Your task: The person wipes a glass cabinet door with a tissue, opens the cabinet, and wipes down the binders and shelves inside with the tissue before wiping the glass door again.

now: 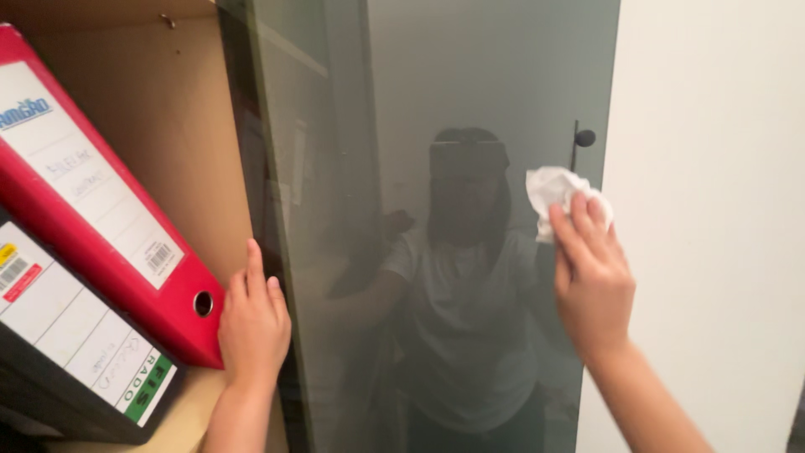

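A dark tinted glass cabinet door [377, 109] stands ajar in front of me and mirrors a person. My right hand [591, 281] presses a crumpled white cloth [549, 191] against the glass near its right edge, just below a small round black knob [584, 137]. My left hand [253, 323] rests with fingers together on the door's left edge, beside a red ring binder [92, 210].
The red binder leans tilted inside a wooden cabinet [180, 101], over a black binder [75, 352] with a white and green spine label. A plain white wall [713, 210] fills the right side.
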